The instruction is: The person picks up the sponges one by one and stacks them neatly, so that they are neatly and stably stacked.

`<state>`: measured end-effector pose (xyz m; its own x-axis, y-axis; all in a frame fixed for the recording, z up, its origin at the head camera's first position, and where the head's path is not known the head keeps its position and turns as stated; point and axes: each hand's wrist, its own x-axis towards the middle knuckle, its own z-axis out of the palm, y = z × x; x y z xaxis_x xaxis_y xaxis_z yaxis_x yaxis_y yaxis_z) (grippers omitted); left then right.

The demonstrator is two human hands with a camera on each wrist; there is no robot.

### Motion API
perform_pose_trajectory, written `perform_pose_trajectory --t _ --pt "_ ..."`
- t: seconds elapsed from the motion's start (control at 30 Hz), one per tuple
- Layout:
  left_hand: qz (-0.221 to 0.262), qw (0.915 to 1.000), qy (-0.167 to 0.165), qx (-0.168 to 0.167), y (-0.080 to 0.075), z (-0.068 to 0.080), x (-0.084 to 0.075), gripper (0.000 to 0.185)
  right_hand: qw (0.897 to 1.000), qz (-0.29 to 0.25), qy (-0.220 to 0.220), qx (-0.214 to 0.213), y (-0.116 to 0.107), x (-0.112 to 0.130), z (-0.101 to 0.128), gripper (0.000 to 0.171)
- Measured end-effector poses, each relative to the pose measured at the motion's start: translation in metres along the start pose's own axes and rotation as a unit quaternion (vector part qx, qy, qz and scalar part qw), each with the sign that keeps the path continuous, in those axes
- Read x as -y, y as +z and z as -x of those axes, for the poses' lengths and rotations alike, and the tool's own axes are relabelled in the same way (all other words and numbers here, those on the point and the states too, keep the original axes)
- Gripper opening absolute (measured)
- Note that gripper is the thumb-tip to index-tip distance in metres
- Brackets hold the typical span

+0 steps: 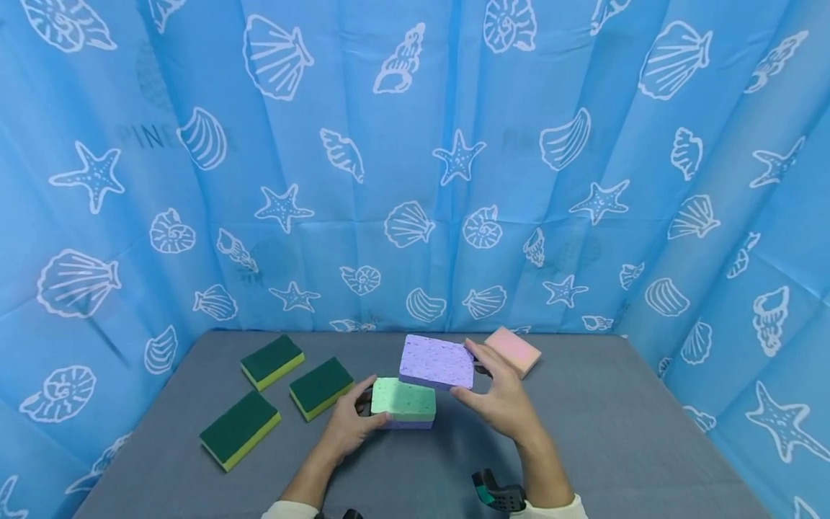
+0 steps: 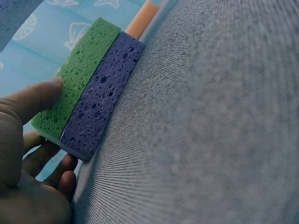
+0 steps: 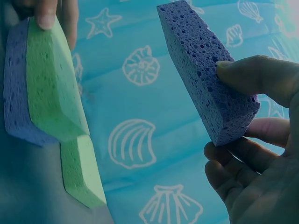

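A purple sponge (image 1: 436,360) is held up in the air by my right hand (image 1: 504,404), thumb on its near side and fingers at its far right end. Lower and just to the left, a light green sponge (image 1: 402,401) lies flat on a second purple sponge (image 2: 103,93), the edges nearly even. My left hand (image 1: 346,425) grips this stack at its left end, its thumb on the green sponge's near side. In the left wrist view the lower purple sponge rests on the grey surface (image 2: 201,126).
To the left lie several yellow sponges with dark green scouring tops, including a near one (image 1: 240,430), a middle one (image 1: 320,388) and a far one (image 1: 272,360). A pink sponge (image 1: 512,350) lies behind my right hand. A blue shell-patterned curtain (image 1: 415,180) encloses the table.
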<state>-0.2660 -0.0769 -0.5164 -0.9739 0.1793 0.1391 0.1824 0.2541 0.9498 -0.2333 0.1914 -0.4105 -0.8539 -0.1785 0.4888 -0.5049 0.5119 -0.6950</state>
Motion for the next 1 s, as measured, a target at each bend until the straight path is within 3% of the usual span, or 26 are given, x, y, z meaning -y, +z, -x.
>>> perform_pose_trajectory --t 0.33,0.7,1.0 --pt "-0.002 1.0000 -0.005 0.003 0.003 -0.001 0.002 0.077 1.000 0.002 0.029 0.013 0.017 0.001 -0.002 0.077" --pt "0.006 1.0000 0.005 -0.006 0.002 0.001 -0.002 0.077 1.000 0.009 0.022 0.020 0.031 -0.005 -0.005 0.076" --pt "0.004 0.9999 0.011 -0.002 -0.001 0.002 -0.003 0.077 0.998 -0.002 0.043 0.047 0.043 -0.012 -0.006 0.074"
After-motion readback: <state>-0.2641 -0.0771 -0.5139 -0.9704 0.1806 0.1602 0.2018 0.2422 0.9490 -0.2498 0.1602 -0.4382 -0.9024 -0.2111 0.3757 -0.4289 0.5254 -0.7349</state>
